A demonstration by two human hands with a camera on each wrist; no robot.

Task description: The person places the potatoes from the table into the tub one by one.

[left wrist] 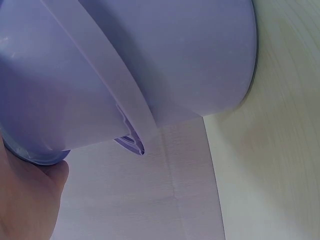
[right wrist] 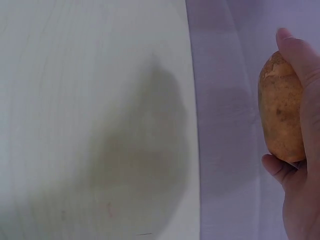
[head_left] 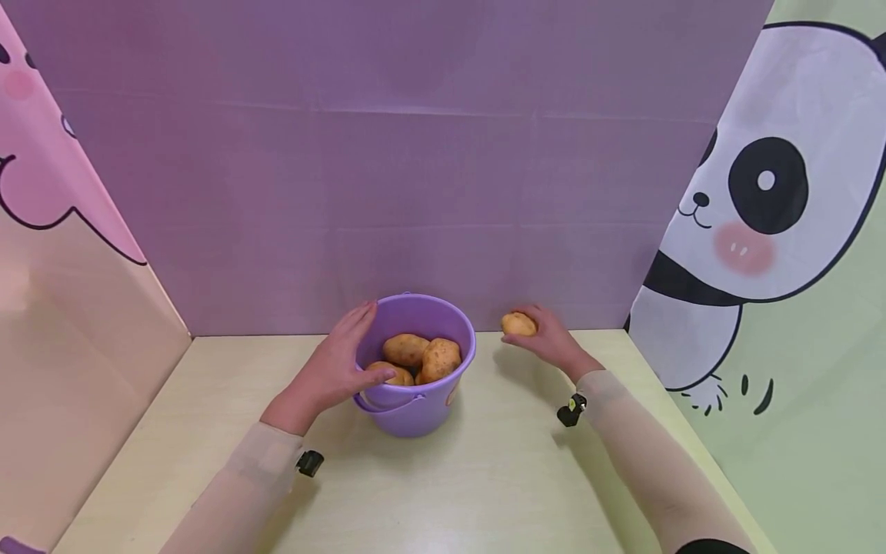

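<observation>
A purple plastic bucket [head_left: 410,419] stands on the table, with several brown potatoes [head_left: 441,360] inside. My left hand [head_left: 334,368] holds the bucket's left side at the rim, its thumb reaching over the front edge and its fingers along the far left side. In the left wrist view, the bucket's handle [left wrist: 112,72] hangs down against its wall. To the right of the bucket, my right hand [head_left: 551,340] grips another potato [head_left: 517,324] between thumb and fingers. That potato is held above the table, its shadow falling on the wood in the right wrist view.
The pale wooden table [head_left: 498,485] ends at a purple backdrop [head_left: 429,169] close behind the bucket. A panda-printed panel [head_left: 817,308] flanks the right side, and a pink-figured panel [head_left: 62,323] the left. A purple object [head_left: 15,545] shows at the lower left corner.
</observation>
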